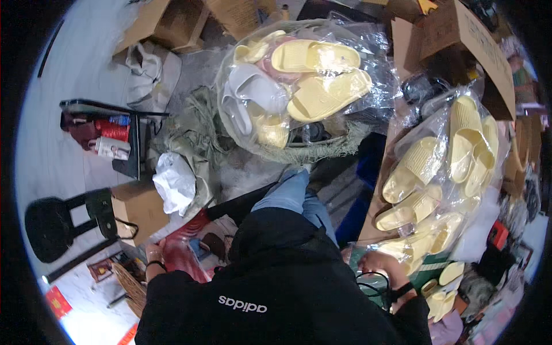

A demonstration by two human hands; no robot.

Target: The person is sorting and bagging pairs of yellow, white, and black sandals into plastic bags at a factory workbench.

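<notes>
At the lower left, my left hand (154, 253) is beside a red plastic bag (185, 253); its fingers are too small and partly hidden to read. My right hand (380, 265) sits at the lower right with its fingers curled, against the near end of clear-bagged yellow slippers (411, 244). What lies under those fingers is hidden. More yellow slide slippers (418, 167) in clear plastic are piled beyond it on the right. Ahead of my legs stands a large round sack (339, 144) with a frayed rim, holding bagged yellow slippers (316, 56) and grey slippers (257, 87).
Open cardboard boxes stand at the far left (164, 26) and far right (477, 52). A white plastic bag (174, 183) lies by a cardboard box (138, 210) on the left, near a black chair (49, 227). Loose yellow slippers (441, 303) lie right of my right arm.
</notes>
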